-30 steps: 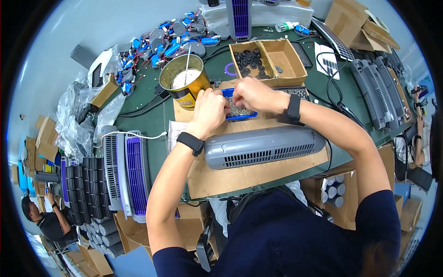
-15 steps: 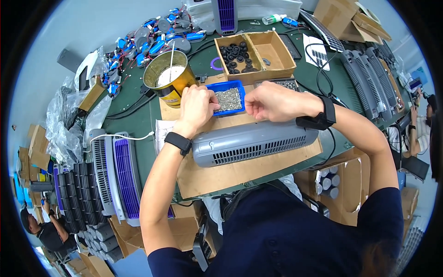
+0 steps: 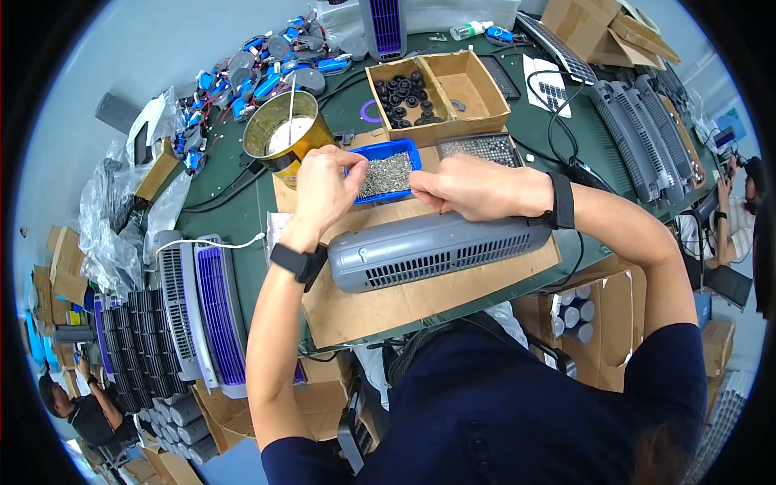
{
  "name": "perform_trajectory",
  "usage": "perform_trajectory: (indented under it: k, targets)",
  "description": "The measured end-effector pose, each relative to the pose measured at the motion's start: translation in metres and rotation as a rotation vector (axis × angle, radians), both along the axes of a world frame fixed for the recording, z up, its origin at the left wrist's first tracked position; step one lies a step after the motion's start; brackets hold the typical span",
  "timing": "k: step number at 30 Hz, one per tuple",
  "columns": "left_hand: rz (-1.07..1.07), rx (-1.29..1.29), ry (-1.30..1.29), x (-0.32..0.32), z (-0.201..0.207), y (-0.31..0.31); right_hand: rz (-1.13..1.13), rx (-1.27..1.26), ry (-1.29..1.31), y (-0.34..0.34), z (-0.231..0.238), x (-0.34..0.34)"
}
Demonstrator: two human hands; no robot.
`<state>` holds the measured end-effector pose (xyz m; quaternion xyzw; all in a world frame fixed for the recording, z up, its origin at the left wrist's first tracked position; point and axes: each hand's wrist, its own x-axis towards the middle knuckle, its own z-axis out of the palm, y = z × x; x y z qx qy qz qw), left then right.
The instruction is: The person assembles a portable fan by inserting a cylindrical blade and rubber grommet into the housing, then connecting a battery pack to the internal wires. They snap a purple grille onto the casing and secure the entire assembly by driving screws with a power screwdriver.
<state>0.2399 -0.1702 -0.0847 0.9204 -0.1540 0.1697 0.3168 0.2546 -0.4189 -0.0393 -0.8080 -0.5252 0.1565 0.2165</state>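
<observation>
A long grey slotted housing (image 3: 440, 252) lies across a flat piece of cardboard (image 3: 388, 311) in front of me. Just beyond it is a blue tray (image 3: 386, 149) filled with small silvery screws (image 3: 386, 176). Over the tray's left side, my left hand (image 3: 327, 182) is closed in a pinch; whatever sits between its fingertips is too small to make out. My right hand (image 3: 473, 187) is also closed, fingertips together by the tray's right edge and above the housing's far side. Its fingers hide anything they hold.
A yellow can (image 3: 301, 147) with white contents and a stick stands left of the tray. Behind are a divided cardboard box (image 3: 477, 121) of black round parts and a tray of small balls (image 3: 478, 147). More grey housings (image 3: 626, 141) lie right; purple-slotted ones (image 3: 220, 315) stand left. Two people work farther off.
My left hand has risen slightly off the screws toward the tray's far left. My right hand has moved left to the tray's right edge. The whole view has shifted a little.
</observation>
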Motion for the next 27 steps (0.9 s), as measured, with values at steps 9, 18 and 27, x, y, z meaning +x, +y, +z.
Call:
perform_trajectory:
  k: [9,18,27]
  targets:
    - [0.070,-0.536,0.295,-0.111,0.054,-0.024,0.041,0.073,-0.011,-0.006,-0.003,0.000]
    - [0.069,-0.245,-0.147,-0.150,-0.011,-0.095,-0.045,0.075,0.092,-0.016,-0.006,-0.003]
    - [0.139,0.005,-0.263,-0.147,-0.028,-0.110,-0.072,0.147,0.037,-0.029,-0.010,-0.012]
